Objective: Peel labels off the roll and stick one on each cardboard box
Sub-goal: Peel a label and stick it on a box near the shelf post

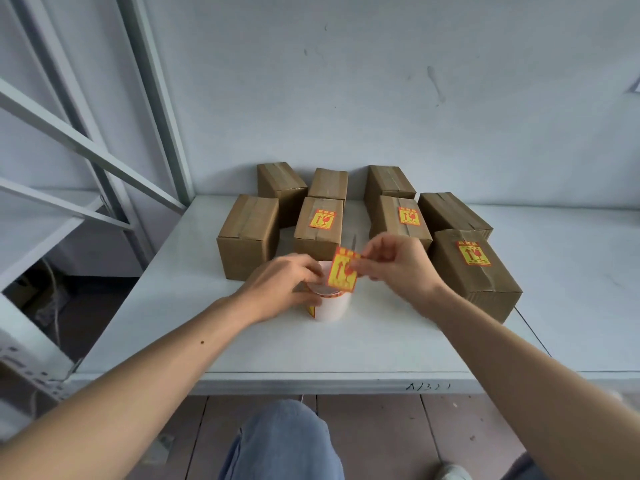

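Observation:
A white label roll (330, 306) stands on the white table (346, 348), near its middle. My left hand (287, 289) grips the roll from the left. My right hand (398, 265) pinches the top corner of a yellow-and-red label (343, 273) just above the roll; whether its lower edge still touches the roll I cannot tell. Several brown cardboard boxes stand behind. Three carry a label: the middle box (320, 226), the box right of it (401, 220) and the front right box (474, 271). The front left box (249, 233) is bare.
Three bare boxes stand in the back row (329, 183), with another bare one (450, 213) at the right against the white wall. A metal shelf frame (104, 161) rises at the left. My knee in jeans (287, 441) is below the table's front edge.

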`<state>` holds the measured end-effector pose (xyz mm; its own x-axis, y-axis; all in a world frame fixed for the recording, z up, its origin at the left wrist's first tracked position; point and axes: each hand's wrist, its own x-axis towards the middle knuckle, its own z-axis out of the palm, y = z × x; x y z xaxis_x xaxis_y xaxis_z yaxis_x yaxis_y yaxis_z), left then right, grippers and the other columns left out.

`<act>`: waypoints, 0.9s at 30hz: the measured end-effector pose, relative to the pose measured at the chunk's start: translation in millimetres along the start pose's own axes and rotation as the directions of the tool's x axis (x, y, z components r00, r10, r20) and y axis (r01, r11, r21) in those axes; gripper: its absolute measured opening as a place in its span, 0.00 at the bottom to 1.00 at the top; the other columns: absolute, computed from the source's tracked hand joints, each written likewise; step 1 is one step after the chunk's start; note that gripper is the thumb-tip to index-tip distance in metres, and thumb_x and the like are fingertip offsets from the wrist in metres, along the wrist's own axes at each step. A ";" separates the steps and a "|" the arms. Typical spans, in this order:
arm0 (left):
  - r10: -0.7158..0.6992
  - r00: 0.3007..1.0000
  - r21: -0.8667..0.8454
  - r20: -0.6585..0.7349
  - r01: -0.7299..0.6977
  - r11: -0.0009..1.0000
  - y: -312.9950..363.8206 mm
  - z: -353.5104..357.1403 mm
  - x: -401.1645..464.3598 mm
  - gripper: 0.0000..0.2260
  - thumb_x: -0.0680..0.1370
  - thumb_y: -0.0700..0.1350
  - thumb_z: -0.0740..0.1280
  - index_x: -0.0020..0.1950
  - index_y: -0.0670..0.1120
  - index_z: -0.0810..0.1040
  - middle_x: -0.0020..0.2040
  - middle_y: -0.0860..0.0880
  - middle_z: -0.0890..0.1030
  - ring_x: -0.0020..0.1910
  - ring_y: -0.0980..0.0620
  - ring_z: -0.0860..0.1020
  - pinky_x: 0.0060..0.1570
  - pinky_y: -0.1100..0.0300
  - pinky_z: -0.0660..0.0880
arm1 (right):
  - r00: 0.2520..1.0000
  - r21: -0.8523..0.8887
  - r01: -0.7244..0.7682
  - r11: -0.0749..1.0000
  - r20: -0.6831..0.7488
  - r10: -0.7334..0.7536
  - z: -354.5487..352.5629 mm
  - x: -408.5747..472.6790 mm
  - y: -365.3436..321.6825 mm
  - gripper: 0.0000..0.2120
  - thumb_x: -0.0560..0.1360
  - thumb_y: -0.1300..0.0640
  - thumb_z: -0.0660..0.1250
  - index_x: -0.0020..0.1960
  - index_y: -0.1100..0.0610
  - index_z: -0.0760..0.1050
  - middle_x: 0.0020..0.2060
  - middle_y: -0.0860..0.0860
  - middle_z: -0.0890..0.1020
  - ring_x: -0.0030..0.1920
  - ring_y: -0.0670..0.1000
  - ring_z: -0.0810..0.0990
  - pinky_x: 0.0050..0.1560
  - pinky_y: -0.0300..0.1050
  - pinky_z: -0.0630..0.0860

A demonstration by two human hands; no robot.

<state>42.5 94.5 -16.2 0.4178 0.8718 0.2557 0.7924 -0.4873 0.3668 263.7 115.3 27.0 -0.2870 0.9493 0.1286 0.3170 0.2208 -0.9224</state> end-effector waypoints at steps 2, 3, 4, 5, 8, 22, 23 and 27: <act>-0.034 0.997 0.001 -0.073 0.034 0.999 -5.3 -16.7 -4.2 0.16 0.72 0.52 0.72 0.57 0.48 0.83 0.59 0.51 0.79 0.55 0.53 0.76 0.52 0.55 0.75 | 0.999 0.010 0.010 1.000 -0.038 -0.009 6.8 20.2 -20.6 0.09 0.69 0.64 0.76 0.41 0.60 0.76 0.34 0.51 0.85 0.30 0.42 0.82 0.28 0.34 0.75; -0.069 0.990 -0.002 -0.121 0.069 0.998 -8.5 -25.1 -6.9 0.17 0.71 0.54 0.73 0.57 0.49 0.83 0.59 0.52 0.79 0.52 0.54 0.76 0.50 0.56 0.75 | 0.998 0.016 0.011 1.000 -0.055 -0.010 11.3 31.5 -28.9 0.10 0.68 0.64 0.77 0.42 0.59 0.76 0.35 0.53 0.85 0.32 0.45 0.84 0.29 0.36 0.76; -0.118 0.976 -0.002 -0.182 0.119 0.993 -14.3 -33.0 -10.4 0.18 0.70 0.55 0.73 0.57 0.49 0.82 0.58 0.52 0.80 0.50 0.55 0.76 0.48 0.57 0.74 | 0.998 0.026 0.008 1.000 -0.067 -0.006 18.4 44.0 -36.0 0.12 0.67 0.64 0.78 0.43 0.57 0.76 0.37 0.55 0.85 0.35 0.48 0.85 0.31 0.38 0.78; -0.170 0.952 0.005 -0.256 0.177 0.984 -21.2 -39.1 -14.4 0.20 0.69 0.56 0.74 0.57 0.49 0.82 0.57 0.52 0.80 0.49 0.54 0.77 0.46 0.57 0.74 | 0.997 0.030 0.002 1.000 -0.075 0.000 26.6 56.3 -42.6 0.14 0.66 0.64 0.79 0.44 0.56 0.76 0.39 0.56 0.86 0.36 0.50 0.86 0.33 0.41 0.80; -0.291 0.830 0.025 -0.475 0.344 0.939 -41.3 -49.5 -25.0 0.24 0.67 0.59 0.75 0.58 0.47 0.80 0.56 0.50 0.79 0.54 0.49 0.76 0.50 0.52 0.75 | 0.995 -0.050 0.002 0.999 -0.098 -0.007 53.8 92.4 -55.2 0.15 0.62 0.63 0.81 0.42 0.54 0.79 0.39 0.53 0.86 0.39 0.50 0.85 0.40 0.50 0.84; -0.593 0.655 -0.062 -0.468 0.645 0.761 -83.7 -17.8 5.3 0.49 0.56 0.74 0.68 0.66 0.44 0.64 0.63 0.46 0.68 0.62 0.46 0.67 0.55 0.54 0.73 | 0.985 -0.154 -0.161 0.975 0.033 0.168 131.6 173.7 -37.3 0.11 0.67 0.57 0.79 0.45 0.53 0.79 0.48 0.53 0.84 0.49 0.50 0.83 0.51 0.47 0.82; -0.594 0.648 -0.076 -0.477 0.643 0.762 -84.9 -16.3 5.7 0.48 0.57 0.73 0.69 0.66 0.44 0.64 0.63 0.46 0.69 0.62 0.47 0.67 0.54 0.55 0.74 | 0.984 -0.145 -0.169 0.975 0.039 0.176 132.6 174.9 -36.2 0.11 0.67 0.57 0.79 0.45 0.53 0.79 0.48 0.53 0.84 0.48 0.49 0.83 0.51 0.46 0.82; -0.584 0.643 -0.094 -0.495 0.629 0.772 -87.2 -15.0 5.9 0.45 0.58 0.70 0.71 0.65 0.44 0.64 0.62 0.47 0.69 0.61 0.49 0.67 0.52 0.56 0.75 | 0.979 -0.131 -0.188 0.974 0.053 0.196 135.1 177.9 -35.8 0.14 0.66 0.58 0.79 0.49 0.55 0.81 0.47 0.53 0.84 0.47 0.49 0.84 0.47 0.43 0.82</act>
<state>-30.9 141.4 -33.3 -0.4139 0.8210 0.3932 0.8329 0.1671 0.5277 79.1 246.1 33.7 -0.2671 0.9608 -0.0742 0.4807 0.0661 -0.8744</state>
